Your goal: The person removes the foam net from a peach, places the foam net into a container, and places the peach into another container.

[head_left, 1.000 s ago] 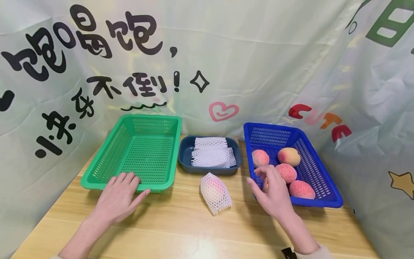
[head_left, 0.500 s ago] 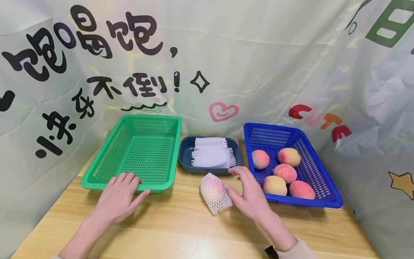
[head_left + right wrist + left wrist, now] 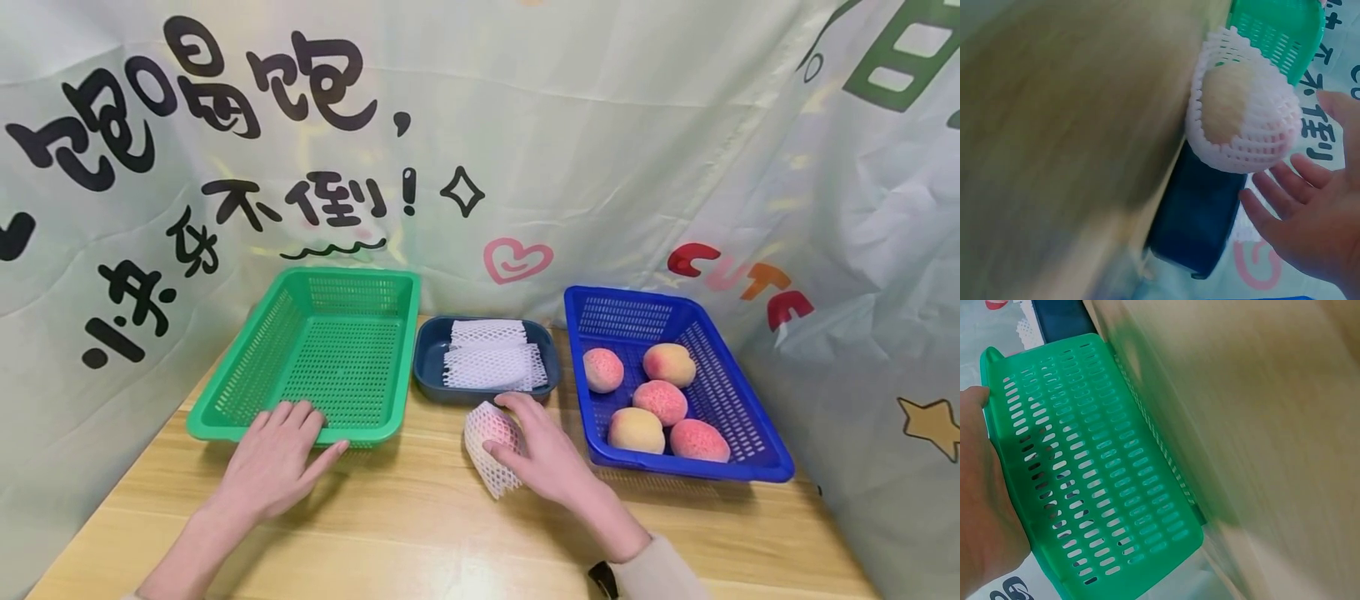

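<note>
A peach in a white foam net sleeve point(image 3: 489, 448) lies on the table between the baskets. My right hand point(image 3: 546, 454) is over its right side in the head view, thumb and fingers spread. In the right wrist view, the right hand point(image 3: 1316, 206) has its fingers apart beside the netted peach point(image 3: 1244, 112); whether they touch it I cannot tell. My left hand point(image 3: 273, 458) rests on the front rim of the green basket point(image 3: 405, 367), fingers laid over the edge and thumb pointing right. The left wrist view shows the left hand point(image 3: 988, 506) along the rim of the perforated basket point(image 3: 1091, 469).
A dark blue tray point(image 3: 427, 392) holds folded white foam nets point(image 3: 491, 367) behind the netted peach. At the right, a blue basket point(image 3: 742, 408) contains several bare peaches point(image 3: 660, 402). A printed cloth point(image 3: 600, 167) hangs behind the wooden table point(image 3: 420, 533).
My right hand has moved left from over the blue basket to the netted peach, its fingers still spread. The left hand has stayed on the green basket's rim.
</note>
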The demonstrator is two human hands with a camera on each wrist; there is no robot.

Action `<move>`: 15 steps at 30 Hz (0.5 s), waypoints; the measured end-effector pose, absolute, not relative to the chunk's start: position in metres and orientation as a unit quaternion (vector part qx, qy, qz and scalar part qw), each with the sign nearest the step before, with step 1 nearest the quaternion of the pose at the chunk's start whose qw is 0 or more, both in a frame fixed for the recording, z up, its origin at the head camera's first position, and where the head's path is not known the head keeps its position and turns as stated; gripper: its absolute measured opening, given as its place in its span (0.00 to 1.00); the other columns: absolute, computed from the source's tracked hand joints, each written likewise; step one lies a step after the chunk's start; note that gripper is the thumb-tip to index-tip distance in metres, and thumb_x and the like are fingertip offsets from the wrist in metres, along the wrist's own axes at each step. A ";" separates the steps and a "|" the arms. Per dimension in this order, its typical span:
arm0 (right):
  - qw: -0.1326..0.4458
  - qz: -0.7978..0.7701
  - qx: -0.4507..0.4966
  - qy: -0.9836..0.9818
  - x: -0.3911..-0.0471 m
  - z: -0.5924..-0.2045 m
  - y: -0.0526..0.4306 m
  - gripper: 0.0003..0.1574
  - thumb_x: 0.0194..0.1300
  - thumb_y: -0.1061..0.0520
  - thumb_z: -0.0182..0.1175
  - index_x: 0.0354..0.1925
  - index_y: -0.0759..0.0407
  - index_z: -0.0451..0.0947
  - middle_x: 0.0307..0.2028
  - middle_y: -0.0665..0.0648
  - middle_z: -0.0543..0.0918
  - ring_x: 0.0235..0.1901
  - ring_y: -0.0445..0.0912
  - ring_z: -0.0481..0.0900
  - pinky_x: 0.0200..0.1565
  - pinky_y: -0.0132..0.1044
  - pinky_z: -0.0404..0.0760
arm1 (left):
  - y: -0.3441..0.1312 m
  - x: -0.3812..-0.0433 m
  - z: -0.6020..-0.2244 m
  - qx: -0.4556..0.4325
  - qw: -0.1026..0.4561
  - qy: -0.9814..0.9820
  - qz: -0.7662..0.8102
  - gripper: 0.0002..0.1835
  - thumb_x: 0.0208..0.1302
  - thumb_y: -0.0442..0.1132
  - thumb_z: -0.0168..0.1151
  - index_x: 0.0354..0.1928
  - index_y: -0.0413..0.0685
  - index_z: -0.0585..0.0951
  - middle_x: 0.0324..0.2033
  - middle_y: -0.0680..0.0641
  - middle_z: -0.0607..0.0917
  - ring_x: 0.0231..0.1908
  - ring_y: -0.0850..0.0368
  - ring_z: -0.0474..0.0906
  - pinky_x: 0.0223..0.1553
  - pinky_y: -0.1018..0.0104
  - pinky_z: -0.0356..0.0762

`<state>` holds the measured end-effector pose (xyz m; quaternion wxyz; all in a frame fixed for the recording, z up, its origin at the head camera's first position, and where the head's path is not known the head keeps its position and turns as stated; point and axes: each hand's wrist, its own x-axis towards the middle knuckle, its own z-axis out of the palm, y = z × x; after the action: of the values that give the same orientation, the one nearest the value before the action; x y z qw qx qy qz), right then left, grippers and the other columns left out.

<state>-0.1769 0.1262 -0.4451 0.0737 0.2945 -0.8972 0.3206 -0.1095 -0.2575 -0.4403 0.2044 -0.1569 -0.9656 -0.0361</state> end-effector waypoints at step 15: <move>-0.030 0.339 0.368 -0.865 -0.192 -0.457 0.114 0.40 0.64 0.45 0.73 0.71 0.50 0.72 0.69 0.51 0.73 0.62 0.50 0.76 0.64 0.55 0.76 | -0.257 -0.110 -0.442 -0.156 0.209 -0.965 -0.036 0.22 0.71 0.62 0.59 0.37 0.49 0.77 0.41 0.46 0.81 0.46 0.43 0.76 0.42 0.50 0.71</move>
<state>-0.1918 0.1139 -0.4571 -0.0295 0.3680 -0.8652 0.3394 -0.1095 -0.2572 -0.4416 0.2085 -0.1557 -0.9649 -0.0361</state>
